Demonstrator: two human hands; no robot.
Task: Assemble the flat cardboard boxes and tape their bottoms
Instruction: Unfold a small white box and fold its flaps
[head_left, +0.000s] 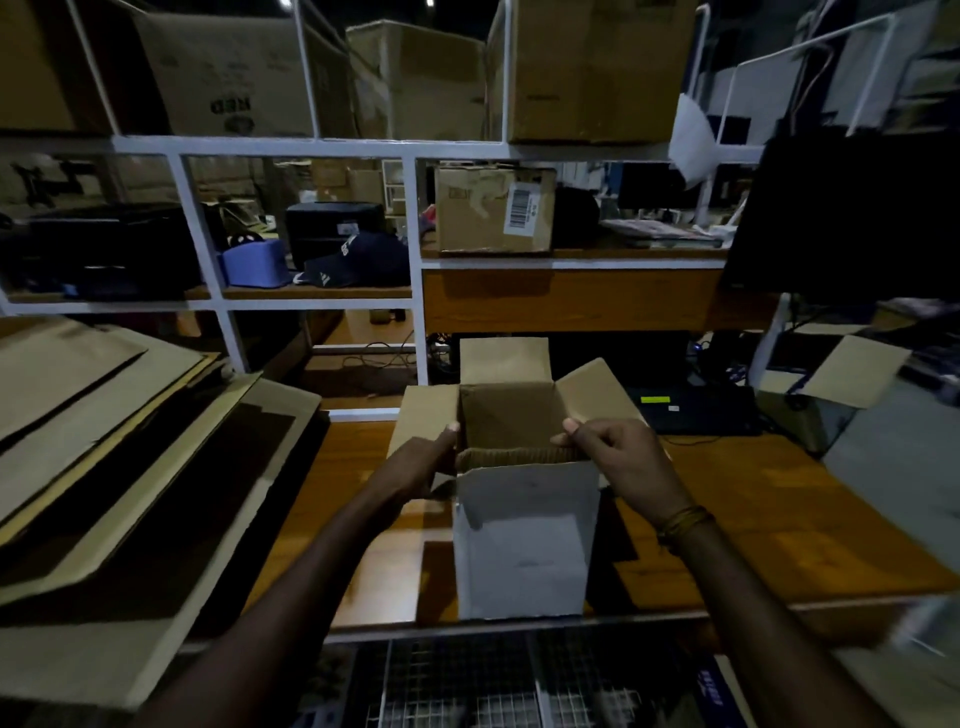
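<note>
A small cardboard box (524, 545) stands upright on the wooden table (769, 519), its pale front wall facing me and its top open. Three flaps stick up and out at the far, left and right sides; the near flap is bent inward. My left hand (426, 462) grips the box's left top edge with the thumb at the rim. My right hand (623, 457) pinches the right top corner, thumb on the rim. No tape is visible.
A stack of flat cardboard sheets (119, 467) lies at my left. Another opened box (826, 395) sits at the table's right back. A white shelf frame (421, 260) with boxes, caps and a black device stands behind. A wire grid lies below the table's front edge.
</note>
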